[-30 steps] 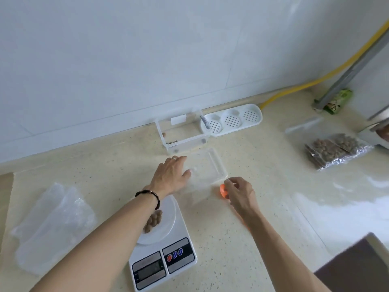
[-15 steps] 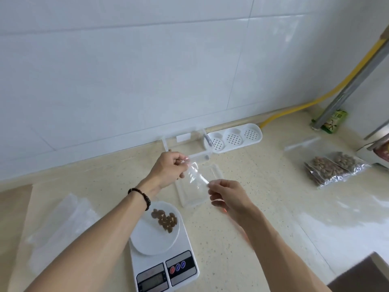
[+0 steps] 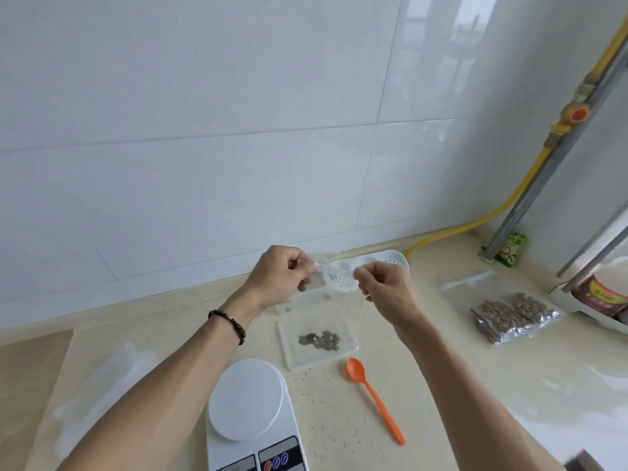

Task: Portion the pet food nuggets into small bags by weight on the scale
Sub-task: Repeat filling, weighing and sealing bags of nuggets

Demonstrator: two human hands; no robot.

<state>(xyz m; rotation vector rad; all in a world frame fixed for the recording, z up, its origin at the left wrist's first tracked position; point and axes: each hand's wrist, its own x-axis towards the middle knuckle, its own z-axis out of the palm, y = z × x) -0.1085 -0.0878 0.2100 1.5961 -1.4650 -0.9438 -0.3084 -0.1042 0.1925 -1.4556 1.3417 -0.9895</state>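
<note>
Two hands, my left hand [image 3: 282, 273] and right hand [image 3: 384, 287], pinch the top corners of a small clear plastic bag [image 3: 323, 314]. I see brown nuggets [image 3: 319, 340] at its bottom, below my hands, beside the white scale [image 3: 249, 402].

I see both forearms reaching forward and raised; the left hand [image 3: 282, 275] has its fingers curled and thumb pinched to fingertips; the right hand [image 3: 385, 288] mirrors it close beside, knuckles up, thumb and forefinger pinched; the two hands are apart.
</note>
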